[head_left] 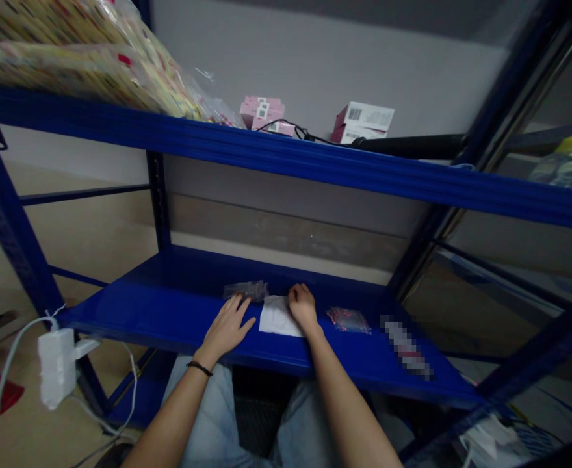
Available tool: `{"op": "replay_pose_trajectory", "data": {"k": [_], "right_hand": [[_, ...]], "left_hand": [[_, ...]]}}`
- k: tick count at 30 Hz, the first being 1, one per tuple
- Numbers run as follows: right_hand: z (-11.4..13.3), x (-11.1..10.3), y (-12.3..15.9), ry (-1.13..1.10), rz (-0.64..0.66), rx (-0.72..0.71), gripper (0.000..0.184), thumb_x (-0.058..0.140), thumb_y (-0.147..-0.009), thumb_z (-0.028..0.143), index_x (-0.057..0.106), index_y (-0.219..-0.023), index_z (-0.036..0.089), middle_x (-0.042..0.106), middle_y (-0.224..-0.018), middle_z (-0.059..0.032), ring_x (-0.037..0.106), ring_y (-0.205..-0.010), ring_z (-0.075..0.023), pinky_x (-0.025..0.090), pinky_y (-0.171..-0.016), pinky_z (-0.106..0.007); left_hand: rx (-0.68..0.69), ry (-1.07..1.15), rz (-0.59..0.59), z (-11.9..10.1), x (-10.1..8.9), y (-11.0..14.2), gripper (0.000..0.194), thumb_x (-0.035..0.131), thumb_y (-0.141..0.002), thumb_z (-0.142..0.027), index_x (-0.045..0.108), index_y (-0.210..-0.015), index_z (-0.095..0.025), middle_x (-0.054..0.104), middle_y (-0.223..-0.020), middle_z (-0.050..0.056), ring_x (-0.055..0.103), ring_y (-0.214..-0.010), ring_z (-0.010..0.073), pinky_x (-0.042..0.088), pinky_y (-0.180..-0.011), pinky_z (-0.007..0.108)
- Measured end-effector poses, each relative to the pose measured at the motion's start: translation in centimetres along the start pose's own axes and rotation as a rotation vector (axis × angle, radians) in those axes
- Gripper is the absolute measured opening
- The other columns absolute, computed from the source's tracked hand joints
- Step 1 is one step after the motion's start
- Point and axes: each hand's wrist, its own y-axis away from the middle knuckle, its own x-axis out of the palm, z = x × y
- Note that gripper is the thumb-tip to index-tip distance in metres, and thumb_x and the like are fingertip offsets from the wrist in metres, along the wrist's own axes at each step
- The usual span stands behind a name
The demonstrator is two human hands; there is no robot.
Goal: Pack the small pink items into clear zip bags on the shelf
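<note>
My left hand lies flat with its fingers spread on the blue steel shelf, just left of a white sheet of paper or tissue. My right hand rests with bunched fingers on the sheet's upper right part. Behind them lies a clear plastic bag, nearest my left fingertips. To the right is a small clear bag of pink items. Further right, a pixelated item lies on the shelf, its details hidden by blur.
A blue upper shelf overhead holds a large wrapped yellow pack, pink boxes, a white-labelled box and a black tube. A white power adapter hangs on a cable at the lower left.
</note>
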Motion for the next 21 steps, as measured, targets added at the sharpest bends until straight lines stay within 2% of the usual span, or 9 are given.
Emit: {"op": "replay_pose_trajectory", "data": {"k": [3, 6, 9, 13, 17, 21], "right_hand": [[-0.8, -1.2, -0.2, -0.077, -0.019, 0.009, 0.027, 0.037, -0.092, 0.018, 0.064, -0.089, 0.018, 0.064, -0.09, -0.0062, 0.056, -0.085, -0.018, 0.04, -0.08, -0.026], [-1.0, -1.6, -0.3, -0.077, 0.065, -0.033, 0.028, 0.041, -0.091, 0.016, 0.067, -0.1, 0.017, 0.068, -0.099, -0.0068, 0.057, -0.093, -0.019, 0.039, -0.086, -0.027], [0.0, -0.8, -0.8, -0.01, 0.233, -0.118, 0.03, 0.046, -0.09, 0.018, 0.069, -0.11, 0.019, 0.068, -0.111, -0.0072, 0.054, -0.105, -0.0206, 0.036, -0.094, -0.028], [2.5, 1.0, -2.2, 0.057, 0.428, -0.134, 0.025, 0.056, -0.089, 0.026, 0.073, -0.106, 0.021, 0.07, -0.111, -0.0089, 0.056, -0.105, -0.0231, 0.038, -0.092, -0.03], [4.1, 2.3, -3.5, 0.035, 0.473, -0.143, 0.021, 0.064, -0.082, 0.028, 0.077, -0.098, 0.021, 0.072, -0.104, -0.0094, 0.06, -0.098, -0.023, 0.041, -0.085, -0.028], [4.6, 3.0, -3.7, 0.023, 0.486, -0.124, 0.022, 0.067, -0.079, 0.03, 0.077, -0.098, 0.022, 0.073, -0.103, -0.0072, 0.06, -0.101, -0.023, 0.041, -0.082, -0.026]], "left_hand": [[0.01, 0.004, -0.027, -0.3, -0.2, 0.2, 0.054, 0.045, -0.095, -0.048, 0.047, -0.143, -0.023, 0.039, -0.153, 0.013, 0.03, -0.143, 0.0312, 0.027, -0.116, 0.046], [0.025, -0.026, -0.021, -0.6, -0.3, 0.3, 0.051, 0.045, -0.095, -0.048, 0.05, -0.141, -0.026, 0.039, -0.153, 0.012, 0.031, -0.143, 0.0319, 0.025, -0.117, 0.048], [0.007, -0.074, -0.003, -0.8, -0.3, 0.2, 0.057, 0.046, -0.094, -0.051, 0.045, -0.145, -0.025, 0.035, -0.155, 0.013, 0.026, -0.145, 0.0336, 0.022, -0.117, 0.051], [-0.074, -0.099, -0.001, -0.6, 0.0, 0.1, 0.068, 0.042, -0.093, -0.056, 0.036, -0.149, -0.017, 0.03, -0.158, 0.017, 0.023, -0.146, 0.0346, 0.02, -0.117, 0.051], [-0.109, -0.092, 0.037, -0.3, 0.2, 0.0, 0.074, 0.037, -0.094, -0.059, 0.032, -0.151, -0.011, 0.027, -0.158, 0.019, 0.022, -0.147, 0.0335, 0.019, -0.118, 0.049], [-0.109, -0.072, 0.084, -0.4, 0.3, 0.0, 0.071, 0.036, -0.094, -0.058, 0.033, -0.151, -0.014, 0.031, -0.157, 0.017, 0.024, -0.146, 0.0332, 0.017, -0.117, 0.051]]}}
